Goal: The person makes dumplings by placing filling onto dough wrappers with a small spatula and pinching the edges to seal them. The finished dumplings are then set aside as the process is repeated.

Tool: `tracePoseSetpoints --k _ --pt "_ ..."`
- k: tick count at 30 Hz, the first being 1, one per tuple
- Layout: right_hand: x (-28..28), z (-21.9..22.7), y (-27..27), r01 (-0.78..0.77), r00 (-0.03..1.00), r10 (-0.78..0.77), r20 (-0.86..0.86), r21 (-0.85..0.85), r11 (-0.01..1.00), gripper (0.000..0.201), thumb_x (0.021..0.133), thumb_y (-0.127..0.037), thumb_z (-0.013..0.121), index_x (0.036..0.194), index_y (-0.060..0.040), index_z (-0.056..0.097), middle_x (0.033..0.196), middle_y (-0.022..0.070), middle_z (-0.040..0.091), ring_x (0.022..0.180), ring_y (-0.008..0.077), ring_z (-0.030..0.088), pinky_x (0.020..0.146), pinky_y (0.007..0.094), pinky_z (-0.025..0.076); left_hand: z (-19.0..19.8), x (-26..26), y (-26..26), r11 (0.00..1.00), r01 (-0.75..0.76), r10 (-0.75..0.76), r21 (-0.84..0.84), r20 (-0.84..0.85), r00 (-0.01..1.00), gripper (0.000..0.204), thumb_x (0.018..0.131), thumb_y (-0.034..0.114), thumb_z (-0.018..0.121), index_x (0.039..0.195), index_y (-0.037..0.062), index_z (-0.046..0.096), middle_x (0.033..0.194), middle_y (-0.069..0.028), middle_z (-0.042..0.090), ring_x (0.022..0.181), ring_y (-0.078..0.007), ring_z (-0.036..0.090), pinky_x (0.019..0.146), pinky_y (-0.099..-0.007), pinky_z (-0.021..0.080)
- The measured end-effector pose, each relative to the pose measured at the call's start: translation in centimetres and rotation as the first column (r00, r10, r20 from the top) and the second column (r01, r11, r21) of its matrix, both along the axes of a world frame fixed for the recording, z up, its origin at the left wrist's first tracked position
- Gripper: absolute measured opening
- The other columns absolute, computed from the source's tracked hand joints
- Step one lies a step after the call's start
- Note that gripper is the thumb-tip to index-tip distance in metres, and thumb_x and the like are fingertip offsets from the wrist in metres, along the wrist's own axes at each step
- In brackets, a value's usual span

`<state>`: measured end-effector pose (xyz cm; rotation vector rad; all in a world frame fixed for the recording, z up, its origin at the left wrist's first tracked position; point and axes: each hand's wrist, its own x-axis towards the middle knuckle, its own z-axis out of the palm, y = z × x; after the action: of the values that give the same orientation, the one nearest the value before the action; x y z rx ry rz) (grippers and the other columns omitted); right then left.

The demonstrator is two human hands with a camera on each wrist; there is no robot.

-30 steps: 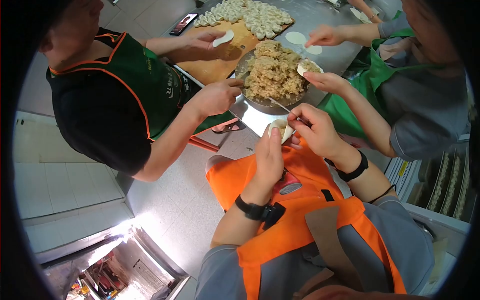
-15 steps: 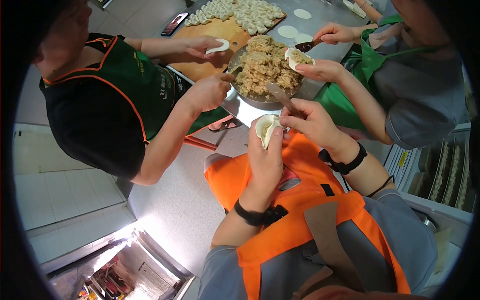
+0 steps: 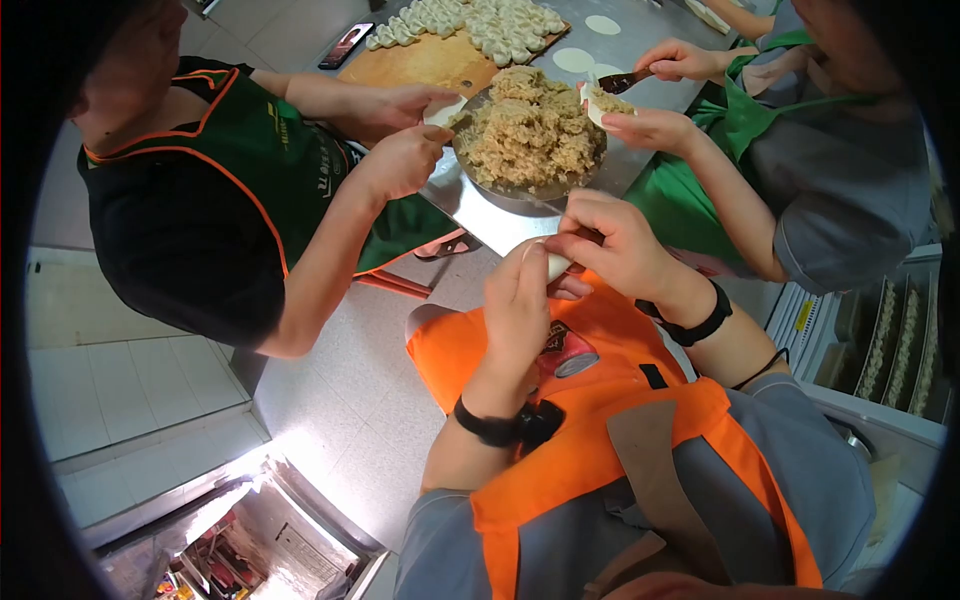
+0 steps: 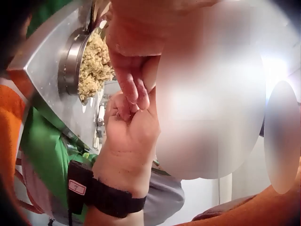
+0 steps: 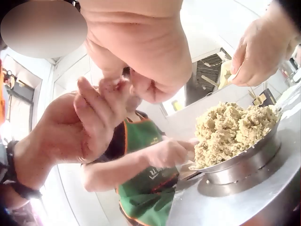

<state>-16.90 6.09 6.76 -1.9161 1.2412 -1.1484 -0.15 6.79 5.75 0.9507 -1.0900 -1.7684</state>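
In the head view my left hand (image 3: 518, 305) holds a white dumpling (image 3: 558, 266), fingers and thumb curled round it. My right hand (image 3: 622, 245) meets it at the dumpling's edge, thumb and fingertips bent in. A dark strip of the spatula's handle (image 3: 590, 237) shows within the right fingers; its blade is hidden. Just beyond both hands stands a metal bowl (image 3: 530, 206) heaped with pale minced filling (image 3: 528, 135). In the right wrist view the left hand (image 5: 80, 125) and right hand (image 5: 141, 47) come together, hiding most of the dumpling.
A person in a dark green apron (image 3: 240, 170) works at left with a wrapper (image 3: 445, 110). At right another person spreads filling on a wrapper (image 3: 592, 108) with a spatula (image 3: 622, 82). Finished dumplings (image 3: 515, 35) cover part of a wooden board (image 3: 430, 65); a phone (image 3: 346, 46) lies beside it.
The dumpling in my left hand, open with filling showing half a second ago, is now mostly covered by both hands. My spatula's blade has gone from sight. The person at left has brought both hands together.
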Motion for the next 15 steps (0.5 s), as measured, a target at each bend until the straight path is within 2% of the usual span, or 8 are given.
tracePoseSetpoints --k 2,4,6,7,9,12,14,15 --pt "1.0 1.3 0.4 -0.025 0.976 -0.003 0.217 0.129 0.991 0.019 0.096 -0.016 0.060 0.090 0.0016 0.062 0.074 0.0061 0.052 0.058 0.0133 0.054 0.055 0.0299 0.043 0.6 0.4 -0.2 0.998 0.065 -0.065 -0.010 -0.117 0.991 0.042 0.106 0.023 0.035 0.111 -0.0083 0.062 0.087 -0.0140 0.067 0.067 -0.0197 0.068 0.061 -0.0272 0.053" --pt "1.0 1.4 0.5 -0.136 0.955 0.088 0.283 0.155 0.978 0.021 0.099 -0.018 0.056 0.095 0.0020 0.061 0.074 0.0074 0.052 0.057 0.0133 0.056 0.055 0.0287 0.045 1.5 0.5 -0.1 0.994 0.105 -0.107 -0.021 -0.183 0.977 0.044 0.106 0.026 0.034 0.108 -0.0079 0.062 0.082 -0.0132 0.066 0.060 -0.0176 0.065 0.055 -0.0255 0.051" --pt "0.3 0.5 0.2 -0.315 0.937 0.292 0.193 0.096 0.944 0.025 0.101 -0.021 0.051 0.101 0.0026 0.059 0.074 0.0078 0.055 0.056 0.0121 0.059 0.055 0.0270 0.047 2.5 0.6 0.2 0.992 0.122 -0.125 -0.027 -0.197 0.972 0.045 0.107 0.028 0.034 0.105 -0.0071 0.062 0.075 -0.0119 0.064 0.054 -0.0159 0.061 0.049 -0.0243 0.047" --pt "0.9 1.2 1.0 -0.336 0.906 0.240 0.349 0.251 0.908 0.028 0.102 -0.021 0.046 0.107 0.0045 0.057 0.075 0.0100 0.059 0.053 0.0141 0.065 0.055 0.0267 0.049 2.4 0.7 0.3 0.990 0.139 -0.143 -0.030 -0.182 0.973 0.043 0.105 0.027 0.034 0.103 -0.0064 0.062 0.074 -0.0122 0.064 0.051 -0.0167 0.059 0.047 -0.0248 0.046" --pt "1.5 1.7 1.3 -0.283 0.933 0.241 0.266 0.133 0.950 0.027 0.100 -0.019 0.044 0.103 0.0048 0.057 0.076 0.0122 0.062 0.052 0.0176 0.067 0.054 0.0291 0.050 2.1 1.0 0.3 0.985 0.170 -0.173 -0.033 -0.151 0.973 0.039 0.103 0.025 0.036 0.099 -0.0051 0.060 0.072 -0.0126 0.062 0.047 -0.0183 0.055 0.044 -0.0258 0.045" --pt "1.8 0.4 0.8 -0.217 0.970 0.224 0.098 -0.082 0.973 0.027 0.099 -0.017 0.041 0.099 0.0036 0.059 0.074 0.0128 0.063 0.051 0.0201 0.065 0.055 0.0314 0.050 2.2 0.6 1.1 0.996 0.063 -0.072 -0.069 -0.130 0.989 0.037 0.102 0.027 0.038 0.091 -0.0016 0.058 0.066 -0.0104 0.059 0.043 -0.0168 0.050 0.042 -0.0260 0.041" --pt "1.7 -0.4 0.3 -0.197 0.980 0.194 -0.038 -0.263 0.945 0.028 0.099 -0.018 0.041 0.099 0.0036 0.059 0.073 0.0127 0.063 0.053 0.0208 0.064 0.055 0.0316 0.049 1.9 0.3 1.1 0.981 0.028 -0.045 -0.190 -0.084 0.995 0.040 0.104 0.028 0.035 0.091 -0.0022 0.058 0.063 -0.0093 0.057 0.043 -0.0145 0.050 0.041 -0.0240 0.040" --pt "1.7 -0.5 0.3 -0.177 0.984 0.178 -0.021 -0.241 0.954 0.028 0.099 -0.019 0.042 0.098 0.0036 0.059 0.074 0.0124 0.063 0.055 0.0207 0.064 0.055 0.0316 0.049 1.7 0.2 1.1 0.983 0.019 -0.037 -0.183 -0.096 0.995 0.040 0.104 0.028 0.034 0.093 -0.0025 0.058 0.062 -0.0088 0.056 0.043 -0.0139 0.050 0.041 -0.0234 0.040"
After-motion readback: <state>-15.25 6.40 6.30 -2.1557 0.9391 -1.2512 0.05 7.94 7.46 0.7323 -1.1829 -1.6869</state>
